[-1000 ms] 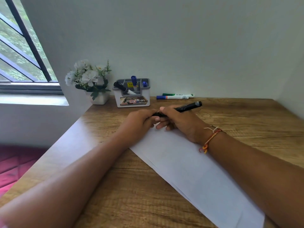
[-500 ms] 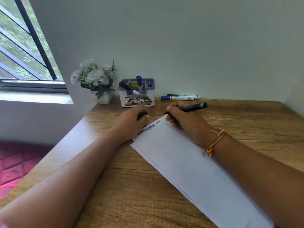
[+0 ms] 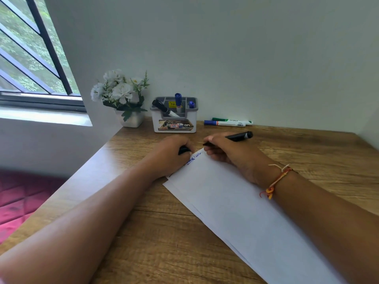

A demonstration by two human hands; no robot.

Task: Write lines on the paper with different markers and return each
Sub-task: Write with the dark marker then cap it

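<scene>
White paper (image 3: 235, 203) lies slantwise on the wooden desk (image 3: 164, 242), with blue writing (image 3: 193, 158) along its far top edge. My right hand (image 3: 227, 152) grips a black marker (image 3: 238, 136), tip down at the paper's top corner. My left hand (image 3: 172, 154) rests on the paper's left corner, fingers closed around a black cap (image 3: 183, 150). A grey-and-white marker holder (image 3: 174, 124) at the back holds a black marker (image 3: 163, 109) and two blue-capped ones (image 3: 178, 100).
A blue marker (image 3: 224, 123) and a green marker (image 3: 232, 120) lie by the wall to the right of the holder. A white flower pot (image 3: 123, 99) stands left of the holder. The desk's left edge drops toward a red cushion (image 3: 22, 197) below the window.
My two hands have pulled apart, taking the cap off the black marker. The marker tip has come down to the paper's top corner, and the blue writing is now uncovered.
</scene>
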